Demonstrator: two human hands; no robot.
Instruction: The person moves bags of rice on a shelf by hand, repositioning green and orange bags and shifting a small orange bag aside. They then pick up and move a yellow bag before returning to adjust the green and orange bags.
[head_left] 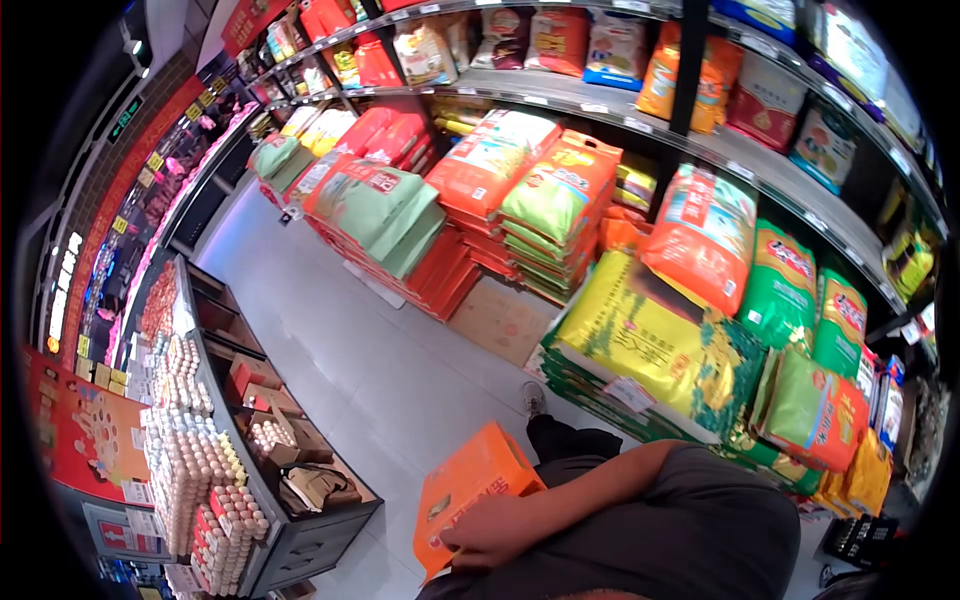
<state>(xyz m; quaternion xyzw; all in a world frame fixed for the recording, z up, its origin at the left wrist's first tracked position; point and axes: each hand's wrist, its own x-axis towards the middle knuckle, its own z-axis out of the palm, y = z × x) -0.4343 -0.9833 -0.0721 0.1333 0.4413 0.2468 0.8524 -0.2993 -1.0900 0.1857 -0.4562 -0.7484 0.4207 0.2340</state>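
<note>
Your hands in view: one, the right hand (pixel 480 537); the left is out of sight.
Orange package: one (pixel 470 480), low in front of you, between the egg counter (pixel 320 530) and your body.
Grip: your right hand is closed on the near lower part of the orange package; how firmly, you cannot tell from here.
Right arm: it crosses in front of your dark shirt (pixel 690 540), elbow bent, forearm slanting down leftward to the package.
Shoe: one (pixel 535 398) shows clearly, ahead of the package on the grey floor (pixel 330 310).
Large yellow bag: one (pixel 630 320), lying on a green stack near your leg.
Green upright bags: two (pixel 778 285), side by side behind the yellow one, below the shelf (pixel 740 150).
Orange-and-white bag: one (pixel 705 235), leaning just left of that pair.
Cardboard sheet: one (pixel 505 320), flat on the floor between stacks.
Eggs: many stacked trays (pixel 190 465) on the counter at your left, too crowded to count.
</note>
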